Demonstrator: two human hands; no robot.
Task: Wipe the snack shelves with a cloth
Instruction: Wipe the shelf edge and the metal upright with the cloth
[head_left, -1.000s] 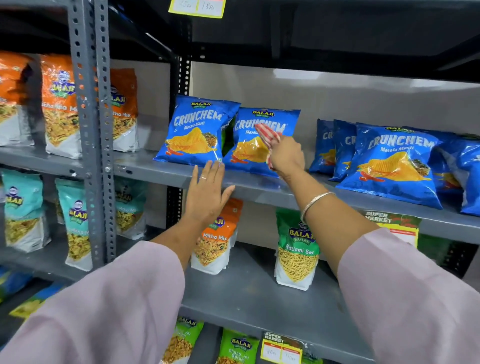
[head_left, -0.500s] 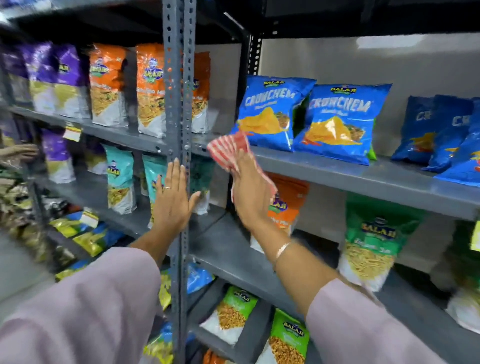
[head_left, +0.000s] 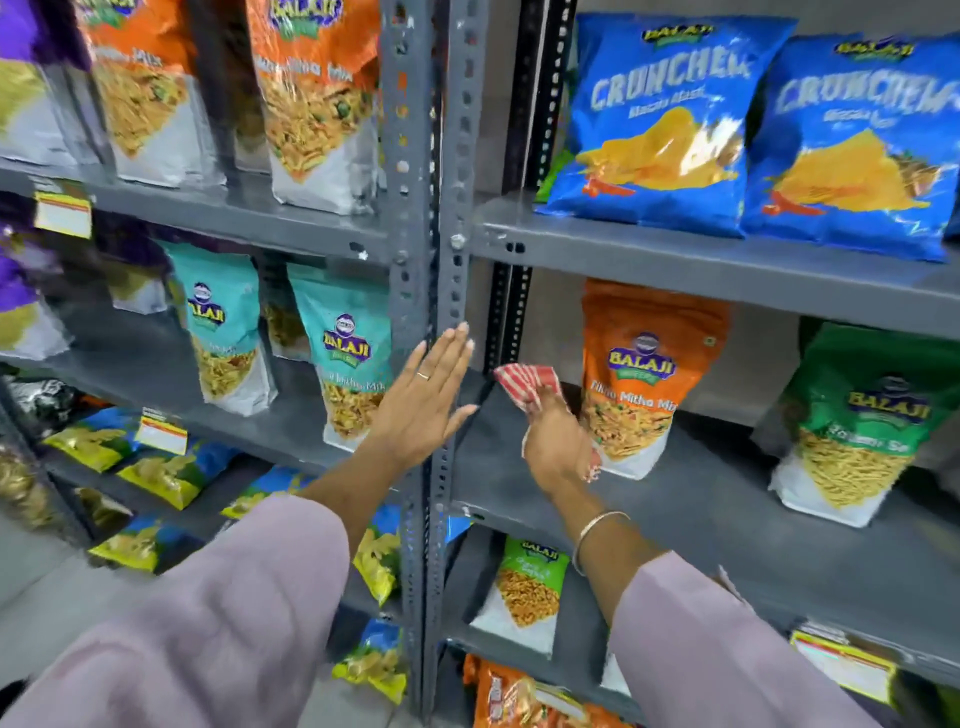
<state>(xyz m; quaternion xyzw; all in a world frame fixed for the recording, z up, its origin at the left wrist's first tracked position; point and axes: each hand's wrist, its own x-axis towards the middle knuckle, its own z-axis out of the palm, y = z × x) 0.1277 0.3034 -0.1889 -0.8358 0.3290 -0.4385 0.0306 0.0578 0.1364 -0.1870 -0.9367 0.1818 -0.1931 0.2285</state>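
Note:
My right hand (head_left: 558, 449) grips a red-and-white striped cloth (head_left: 530, 387) and rests on the left end of the grey middle shelf (head_left: 727, 525). The cloth pokes out past my fingers toward the shelf's back left corner. An orange Balaji Mitha Mix bag (head_left: 644, 374) stands just right of that hand. My left hand (head_left: 423, 405) is flat and open, fingers together, pressed against the grey perforated upright post (head_left: 441, 291) at the shelf's left edge.
Blue Crunchem bags (head_left: 670, 124) lie on the shelf above. A green Balaji bag (head_left: 862, 421) stands further right on the middle shelf. Teal bags (head_left: 343, 353) and orange bags (head_left: 311, 98) fill the left rack. Price labels (head_left: 844, 670) hang on shelf edges.
My right hand with the cloth dropped from the upper shelf with the blue bags to the middle shelf. My left hand left the shelf edge and now lies on the post. View shifted down-left.

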